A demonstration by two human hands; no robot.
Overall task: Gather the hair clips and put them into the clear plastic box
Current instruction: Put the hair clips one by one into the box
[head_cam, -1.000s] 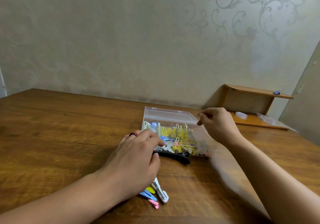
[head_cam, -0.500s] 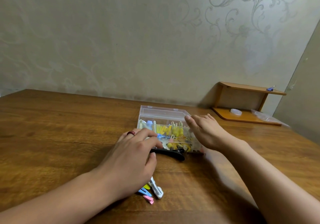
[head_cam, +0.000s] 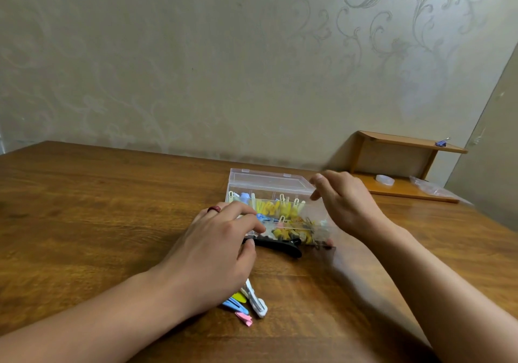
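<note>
We see a clear plastic box [head_cam: 269, 186] on the wooden table [head_cam: 98, 222], its lid tipped back toward the wall and its compartments filled with yellow, blue and white hair clips [head_cam: 283, 211]. We can read no brand, label or writing on the box or anywhere else.

Our left hand [head_cam: 215, 253] lies at the box's near left corner, a dark red ring [head_cam: 214, 209] on one finger. Its fingers [head_cam: 246, 211] are bent, reaching over the front edge of the box, and the thumb touches the near end of a long black clip [head_cam: 280, 245] that lies on the table against the box's front wall. We cannot tell whether the fingers pinch anything.

Our right hand [head_cam: 347, 205] is at the box's right side with its fingers loosely curled; the fingertips sit at the right end of the lid, but motion blur keeps us from telling whether they grip it.

A small loose pile of clips [head_cam: 246, 303] in white, blue, yellow and pink lies on the table just under our left wrist, apart from the box.

At the far right against the wall stands a small wooden shelf [head_cam: 403, 141] with a purple clip [head_cam: 442, 142] on top, a pale round lid [head_cam: 384, 179] on its base, and a clear plastic bag [head_cam: 429, 187] beside that.
</note>
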